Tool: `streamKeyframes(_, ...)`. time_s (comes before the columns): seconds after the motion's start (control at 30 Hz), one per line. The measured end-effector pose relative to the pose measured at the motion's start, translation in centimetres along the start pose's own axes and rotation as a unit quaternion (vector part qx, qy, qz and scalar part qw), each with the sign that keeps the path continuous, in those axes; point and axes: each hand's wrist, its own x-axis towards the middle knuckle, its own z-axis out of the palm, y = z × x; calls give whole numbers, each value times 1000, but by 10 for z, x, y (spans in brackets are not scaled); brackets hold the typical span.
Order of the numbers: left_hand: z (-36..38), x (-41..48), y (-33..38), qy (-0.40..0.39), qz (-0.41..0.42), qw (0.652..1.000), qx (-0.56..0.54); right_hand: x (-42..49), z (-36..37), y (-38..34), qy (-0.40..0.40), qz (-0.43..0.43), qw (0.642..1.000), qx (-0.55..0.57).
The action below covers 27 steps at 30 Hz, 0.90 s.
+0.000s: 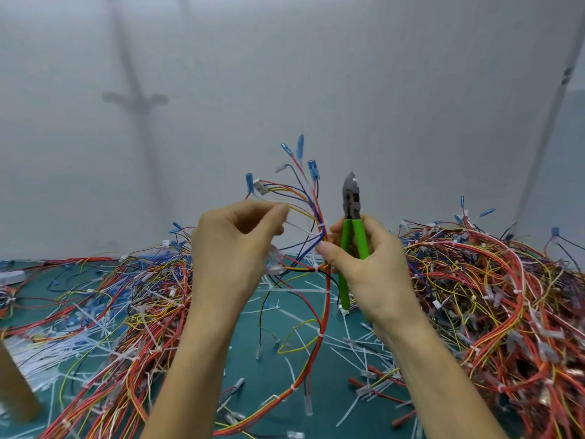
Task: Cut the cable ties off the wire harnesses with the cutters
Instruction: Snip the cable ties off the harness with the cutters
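On the left, a heap (126, 312) of red, yellow and blue harnesses is lying on the green surface (269, 384). Nearer the middle, the left hand (234, 245) is pinching loose wires of one harness (311, 204), with its fingers curled round them. Both hands are holding that harness up in the air. Its blue-capped ends are fanning upward and its long red tail is hanging down to the surface. A white tie (321, 224) is binding the bundle just above the right thumb. The right hand (367, 267) is gripping the green-handled cutters (352, 217), nose pointing up, clear of the wires. Its thumb and forefinger are also pinching the bundle. Cut ties (357, 346) are littering the surface below. On the right, a bigger pile (490, 296) is sitting.

The person seems to be spreading the wires to expose the next tie. The next move is calling for tipping the cutters' nose onto that tie and slipping one blade under the strap without nicking any wire.
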Motion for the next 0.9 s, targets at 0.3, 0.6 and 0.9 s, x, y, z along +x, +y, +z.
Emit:
streamKeyframes(0.3,5,-4,11,17,-10,1000,12,4,-4,9,107,4,993,53)
streamKeyframes(0.6,12,-2,6,-54,-235,960,-141,5,-4,11,174,-2,980,94)
streamKeyframes(0.9,29,-16,4,-149,-153,974,-81,2,3,11,170,-5,982,87)
